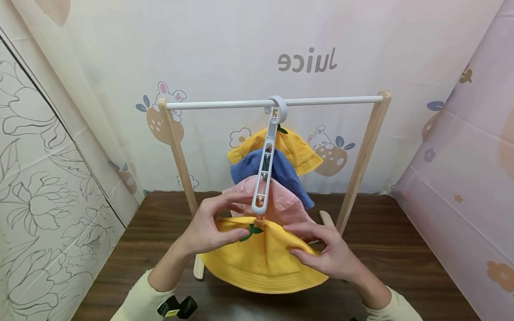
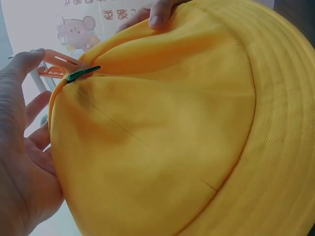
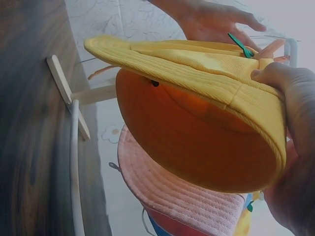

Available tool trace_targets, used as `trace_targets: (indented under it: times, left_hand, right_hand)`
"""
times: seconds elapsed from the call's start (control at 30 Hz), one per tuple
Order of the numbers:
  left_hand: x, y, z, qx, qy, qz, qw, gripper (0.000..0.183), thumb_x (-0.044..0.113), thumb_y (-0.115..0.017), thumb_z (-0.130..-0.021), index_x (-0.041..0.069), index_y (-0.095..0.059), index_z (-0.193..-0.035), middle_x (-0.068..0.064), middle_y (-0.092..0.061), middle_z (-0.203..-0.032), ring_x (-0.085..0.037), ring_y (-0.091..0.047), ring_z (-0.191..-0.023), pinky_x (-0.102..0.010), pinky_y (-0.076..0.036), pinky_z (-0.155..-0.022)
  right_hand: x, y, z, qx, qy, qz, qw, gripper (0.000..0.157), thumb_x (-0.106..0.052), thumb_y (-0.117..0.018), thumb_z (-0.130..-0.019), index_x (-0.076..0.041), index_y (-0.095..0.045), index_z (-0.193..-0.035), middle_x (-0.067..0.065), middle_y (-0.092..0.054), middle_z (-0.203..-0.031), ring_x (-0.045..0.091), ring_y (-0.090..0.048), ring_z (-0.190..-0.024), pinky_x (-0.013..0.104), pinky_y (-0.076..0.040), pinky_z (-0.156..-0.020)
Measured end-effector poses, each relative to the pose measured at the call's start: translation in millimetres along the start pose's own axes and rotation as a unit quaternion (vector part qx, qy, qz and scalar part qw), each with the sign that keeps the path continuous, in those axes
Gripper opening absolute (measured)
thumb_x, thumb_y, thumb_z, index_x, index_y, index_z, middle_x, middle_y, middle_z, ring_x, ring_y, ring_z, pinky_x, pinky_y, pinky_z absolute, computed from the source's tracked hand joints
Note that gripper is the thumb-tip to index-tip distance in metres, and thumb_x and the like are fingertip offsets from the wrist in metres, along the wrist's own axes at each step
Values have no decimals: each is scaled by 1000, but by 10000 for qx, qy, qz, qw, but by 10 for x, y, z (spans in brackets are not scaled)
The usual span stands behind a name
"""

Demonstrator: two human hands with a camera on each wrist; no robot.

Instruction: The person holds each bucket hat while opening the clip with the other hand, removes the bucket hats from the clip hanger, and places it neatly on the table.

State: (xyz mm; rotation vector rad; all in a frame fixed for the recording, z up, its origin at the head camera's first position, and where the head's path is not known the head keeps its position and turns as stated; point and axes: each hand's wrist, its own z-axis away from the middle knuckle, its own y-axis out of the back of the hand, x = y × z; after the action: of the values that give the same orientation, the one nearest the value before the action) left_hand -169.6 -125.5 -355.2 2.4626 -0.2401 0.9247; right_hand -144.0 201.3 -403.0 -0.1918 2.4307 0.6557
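A yellow bucket hat [image 1: 269, 263] with a green leaf [image 2: 83, 73] on its crown hangs from an orange clip [image 1: 259, 221] at the near end of a white hanger [image 1: 266, 171]. My left hand [image 1: 209, 227] is at the hat's left side, fingers fairly straight, with the thumb near the leaf and clip. On the other side my right hand [image 1: 327, 252] pinches the hat's fabric between thumb and fingers. Behind it hang a pink hat [image 1: 283, 200], a blue hat [image 1: 249, 166] and another yellow hat [image 1: 301, 151]. The right wrist view shows the near hat's hollow underside.
The hanger hooks over the white rail [image 1: 337, 100] of a stand with wooden legs [image 1: 363, 165]. It stands on a dark wood table [image 1: 393, 258]. A printed curtain [image 1: 225, 49] closes the back, and a flower-patterned panel [image 1: 44, 200] rises at left.
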Motion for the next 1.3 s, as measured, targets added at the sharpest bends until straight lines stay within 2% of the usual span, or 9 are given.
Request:
trace_targets:
  times: [0.2,0.37,0.5,0.63,0.9,1.0,1.3]
  left_hand:
    - [11,-19,-18,-13,26,-61,10000,57,34,-87,-99,-1,-71,-140,-24,-79,-132,-19,-79,-110,-36,-67,-99]
    - [6,-24,-20,16,-48,-66,10000,54,36,-87,-99,-2,-73,-135,-24,-80,-127,-18,-79,-107,-38,-68,-98]
    - [-5,-7,-2,52,15,-97,9999,53,39,-86,-100,-1,-74,-134,-21,-82,-122,-15,-76,-108,-40,-69,-98]
    - [-9,20,11,79,34,-132,9999,52,39,-86,-100,0,-75,-134,-20,-82,-121,-13,-73,-110,-37,-68,-98]
    - [-17,76,14,76,12,-144,9999,57,45,-83,-102,-2,-74,-133,-21,-82,-118,-12,-75,-108,-39,-69,-98]
    - [-20,92,18,71,54,-101,9999,56,42,-84,-102,-3,-74,-134,-21,-81,-120,-10,-76,-109,-36,-68,-99]
    - [19,141,18,114,249,290,9992,43,15,-87,-98,-8,-71,-131,-24,-78,-114,-12,-77,-104,-30,-67,-99]
  right_hand:
    - [-10,-17,-12,0,-13,-46,10000,60,22,-86,-80,2,-74,-135,2,-84,-128,0,-79,-105,23,-69,-86]
    - [-29,-44,-31,14,31,-57,10000,57,19,-87,-83,1,-74,-136,4,-84,-127,1,-79,-104,23,-69,-85]
    - [-53,-78,-60,53,61,16,10000,57,20,-86,-83,0,-74,-135,11,-84,-121,2,-80,-99,23,-69,-82]
    - [-68,-117,-89,59,24,44,10000,58,21,-86,-82,0,-75,-135,18,-83,-117,5,-80,-96,23,-69,-78]
    - [-86,-177,-140,37,-101,-18,9999,60,21,-85,-82,-1,-75,-136,18,-83,-119,8,-78,-98,24,-69,-80]
    - [-97,-192,-151,25,-147,-43,9999,58,20,-85,-83,-1,-75,-137,19,-82,-120,7,-78,-97,25,-69,-79]
    - [-97,-241,-193,42,-297,-17,9995,54,19,-83,-86,-3,-76,-135,17,-83,-120,2,-77,-99,25,-69,-77]
